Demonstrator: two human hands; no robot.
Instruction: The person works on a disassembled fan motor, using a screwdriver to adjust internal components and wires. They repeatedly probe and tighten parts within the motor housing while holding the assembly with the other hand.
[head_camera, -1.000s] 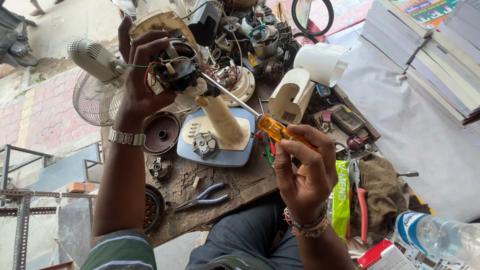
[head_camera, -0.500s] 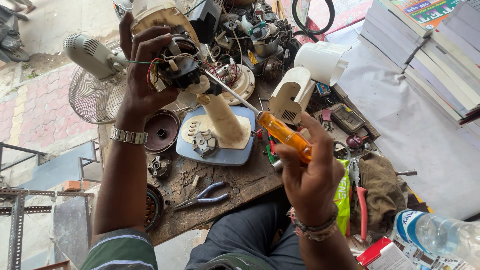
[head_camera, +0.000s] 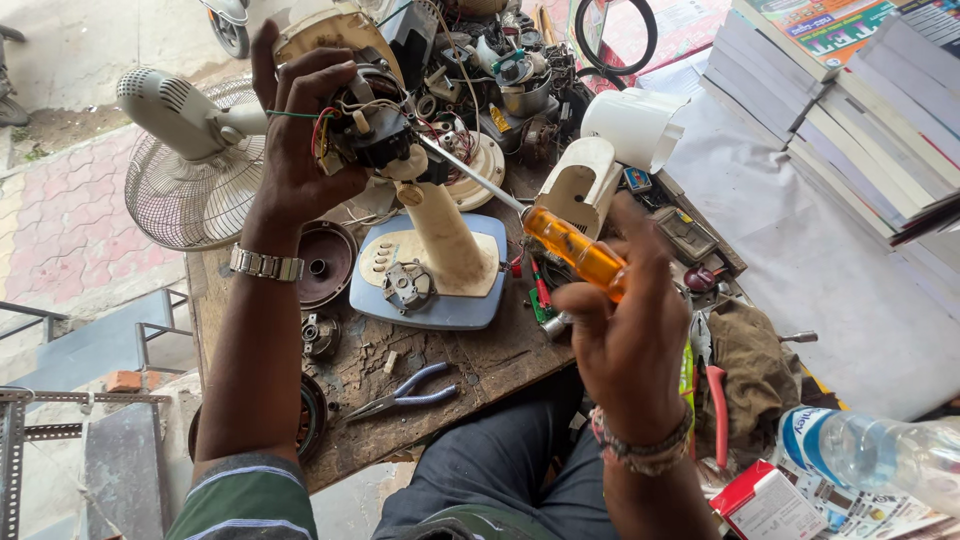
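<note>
A messy brown wooden workbench (head_camera: 470, 375) stands by a red brick walkway, with a white table fan with a wire cage (head_camera: 185, 150) at its far left, a stack of books (head_camera: 850, 110) on the right, and blue-handled pliers (head_camera: 405, 392) lying near the front edge. The left hand (head_camera: 300, 150) has its fingers wrapped tight around a dark fan motor with loose coloured wires (head_camera: 375, 135), which sits on top of a cream fan stand with a blue and cream base (head_camera: 435, 270) in the middle of the bench. The right hand (head_camera: 630, 330) has its fingers closed around the see-through orange handle of a long metal screwdriver (head_camera: 575, 248), and the tip touches the motor.
</note>
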